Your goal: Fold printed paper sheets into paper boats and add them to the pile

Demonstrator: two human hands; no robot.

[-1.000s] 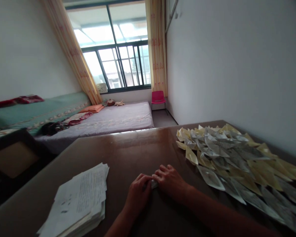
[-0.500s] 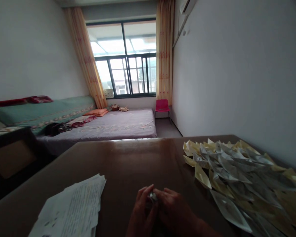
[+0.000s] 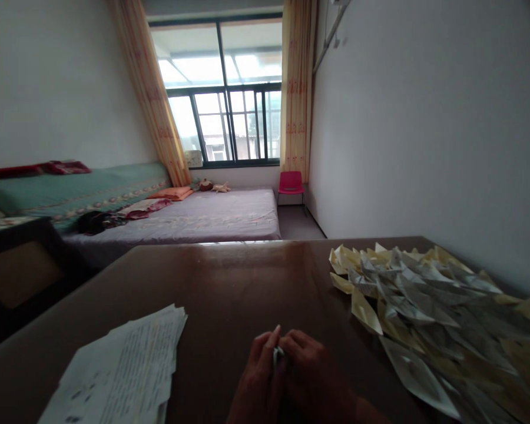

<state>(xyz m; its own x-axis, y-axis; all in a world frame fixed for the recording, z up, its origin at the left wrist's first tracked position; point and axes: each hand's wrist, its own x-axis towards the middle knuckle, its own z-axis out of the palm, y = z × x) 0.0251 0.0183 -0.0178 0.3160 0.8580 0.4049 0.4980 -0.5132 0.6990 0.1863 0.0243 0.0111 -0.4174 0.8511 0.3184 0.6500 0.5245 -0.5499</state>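
Observation:
Close together over the brown table (image 3: 229, 294), my left hand (image 3: 258, 371) and my right hand (image 3: 311, 365) both grip a small piece of folded paper (image 3: 278, 353). Only a pale bit of it shows between the fingers; the rest is hidden. To the right lies a heap of folded paper boats (image 3: 424, 294), some white and some yellowish. On the left is a stack of printed paper sheets (image 3: 119, 365), its edges uneven. Neither hand touches the stack or the heap.
Past the table's far edge stands a bed (image 3: 229, 212) with a lilac sheet. A pink chair (image 3: 291, 183) is by the window (image 3: 225, 118). A dark piece of furniture (image 3: 22, 271) stands at the left, and a white wall (image 3: 424, 129) runs along the right.
My hands have drawn nearer to me, lower in view, and turned upward, closing more tightly around the folded paper. The camera view has shifted and levelled somewhat. Stack and boats stay put.

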